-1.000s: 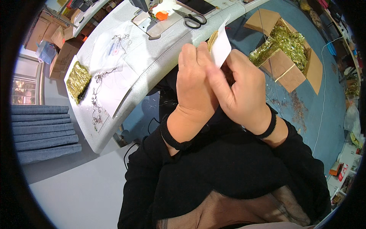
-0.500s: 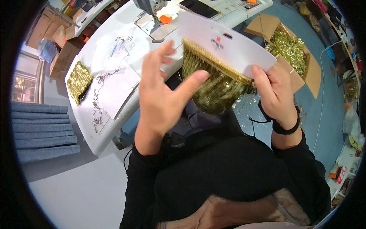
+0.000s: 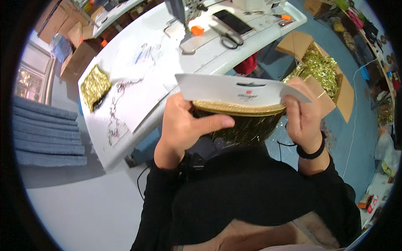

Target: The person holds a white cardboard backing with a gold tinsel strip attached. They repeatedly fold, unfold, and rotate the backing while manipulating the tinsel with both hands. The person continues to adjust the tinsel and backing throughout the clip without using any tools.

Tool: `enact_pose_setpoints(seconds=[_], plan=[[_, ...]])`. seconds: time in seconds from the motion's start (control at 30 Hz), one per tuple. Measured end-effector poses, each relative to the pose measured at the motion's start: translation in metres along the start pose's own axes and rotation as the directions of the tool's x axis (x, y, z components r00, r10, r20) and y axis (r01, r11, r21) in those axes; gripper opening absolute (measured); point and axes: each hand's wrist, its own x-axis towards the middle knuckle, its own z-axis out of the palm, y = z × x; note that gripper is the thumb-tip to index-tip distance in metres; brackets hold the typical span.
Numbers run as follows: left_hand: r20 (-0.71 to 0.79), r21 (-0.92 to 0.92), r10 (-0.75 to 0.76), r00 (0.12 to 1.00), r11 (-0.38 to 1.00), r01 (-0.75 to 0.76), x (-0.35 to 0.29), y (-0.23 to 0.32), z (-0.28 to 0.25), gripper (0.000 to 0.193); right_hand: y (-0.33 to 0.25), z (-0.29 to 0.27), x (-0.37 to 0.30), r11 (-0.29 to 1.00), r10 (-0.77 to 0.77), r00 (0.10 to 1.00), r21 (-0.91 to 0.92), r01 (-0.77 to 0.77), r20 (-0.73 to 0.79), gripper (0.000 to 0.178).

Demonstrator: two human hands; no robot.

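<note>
A white hang card (image 3: pixel 217 88) with a slot carries a bundle of gold tinsel fringe (image 3: pixel 247 129) along its lower edge, in front of my body. The right end of the card is pinched between thumb and fingers of my right hand (image 3: pixel 305 119). At the other end my left hand (image 3: pixel 178 125) grips the card and fringe, its thumb lying across the front of the strands and its fingers hidden behind. The fringe hangs downward over my lap. Another gold tinsel piece (image 3: pixel 95 88) lies on the white table (image 3: pixel 201 62) at the left.
Scissors (image 3: pixel 231 39), a black phone (image 3: pixel 232 21) and an orange object (image 3: pixel 197 30) lie beside the sewing machine (image 3: pixel 178 10). White paper (image 3: pixel 140 100) with loose dark threads covers part of the table. An open carton (image 3: pixel 343 94) of gold tinsel stands on the floor, right.
My left hand, earlier spread and apart from the card, has closed on its left end. The card has dropped lower and turned more level, uncovering the scissors behind.
</note>
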Motion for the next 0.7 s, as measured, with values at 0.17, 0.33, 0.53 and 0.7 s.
enact_pose_setpoints(seconds=[0.17,0.33,0.53,0.7], plan=[[-0.056,0.294,0.045,0.997,0.955,-0.027,0.003,-0.004,-0.004,0.059,0.011,0.005,-0.003,0.990,0.002,1.000,0.144,-0.001,-0.003,0.011],[-0.061,-0.031,0.139,0.988,0.989,-0.141,0.003,-0.007,-0.011,0.090,0.013,-0.007,0.000,0.960,0.109,0.988,0.244,-0.134,0.113,0.016],[0.022,0.226,0.290,0.957,0.931,-0.288,-0.004,-0.003,-0.017,0.116,0.011,-0.008,-0.008,0.925,0.223,0.960,0.273,-0.264,0.172,0.025],[0.155,0.507,0.404,0.901,0.751,-0.424,-0.003,0.006,-0.018,0.062,0.011,-0.013,-0.011,0.937,0.230,0.957,0.226,-0.267,0.176,0.027]])
